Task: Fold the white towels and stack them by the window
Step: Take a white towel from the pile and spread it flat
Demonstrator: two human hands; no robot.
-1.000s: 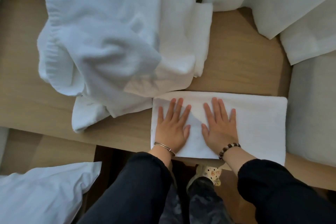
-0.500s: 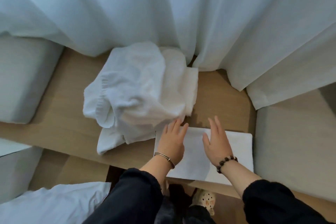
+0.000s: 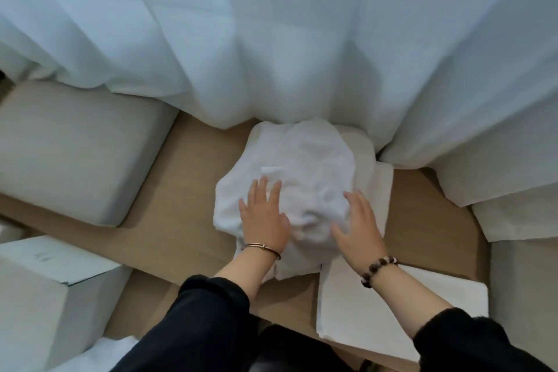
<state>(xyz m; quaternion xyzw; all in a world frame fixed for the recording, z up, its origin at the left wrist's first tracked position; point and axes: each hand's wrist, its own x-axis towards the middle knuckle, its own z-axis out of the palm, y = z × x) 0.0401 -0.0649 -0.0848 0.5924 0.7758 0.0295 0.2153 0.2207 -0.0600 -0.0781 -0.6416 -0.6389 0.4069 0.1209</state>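
A crumpled heap of white towels (image 3: 311,166) lies on the wooden table (image 3: 178,208) against the white curtain (image 3: 271,39). My left hand (image 3: 264,214) rests flat on the heap's left side with fingers spread. On the heap's right side my right hand (image 3: 357,226) has its fingers apart, touching the cloth. A folded white towel (image 3: 392,308) lies flat at the table's near edge, under my right forearm. Another folded towel (image 3: 380,190) shows beneath the heap at the right.
Grey cushions sit at the left (image 3: 69,148) and at the right (image 3: 525,296). A white box (image 3: 45,281) stands at the lower left. The curtain hangs along the whole far side and drapes onto the table's right part.
Both hands left the folded towel at the near edge and moved forward onto the crumpled heap. The view tilted up, showing more curtain.
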